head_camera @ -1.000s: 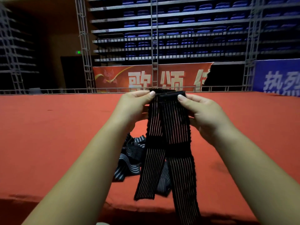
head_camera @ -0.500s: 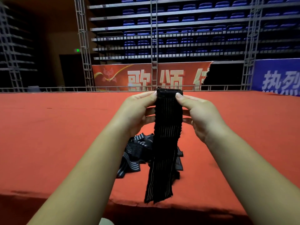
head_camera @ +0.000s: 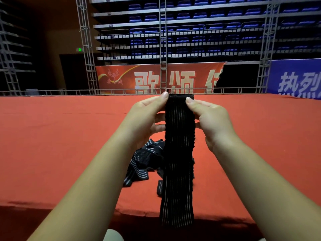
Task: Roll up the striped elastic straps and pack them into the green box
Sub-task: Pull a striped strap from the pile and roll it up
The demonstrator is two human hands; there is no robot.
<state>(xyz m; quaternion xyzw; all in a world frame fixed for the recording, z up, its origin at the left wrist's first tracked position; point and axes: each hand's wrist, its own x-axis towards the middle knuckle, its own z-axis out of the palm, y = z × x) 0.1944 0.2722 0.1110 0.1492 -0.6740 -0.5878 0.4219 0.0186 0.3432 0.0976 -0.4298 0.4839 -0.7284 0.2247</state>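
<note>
Long black elastic strap (head_camera: 178, 162) with thin pale stripes hangs mid-frame, top end pinched by left hand (head_camera: 147, 117) and right hand (head_camera: 210, 119), thumbs on near face. Tail drops past front edge of red cloth worktop (head_camera: 60, 145). Likely light, soft, stretchy, floppy; grip top corners, roll under tension. Lower centre: heap of more striped straps (head_camera: 144, 162), partly hidden behind it. No green box in frame.

1. We've got a strap (head_camera: 178, 153) that's black with thin pale stripes running lengthwise.
2. The pile of straps (head_camera: 142, 159) looks black with wider grey-white stripes.
3. The tablecloth (head_camera: 60, 145) is plain orange-red.
4. Behind, we see a red banner (head_camera: 121, 79) with cream lettering, a blue banner (head_camera: 295, 80) with white lettering, and blue seats (head_camera: 182, 14).
</note>
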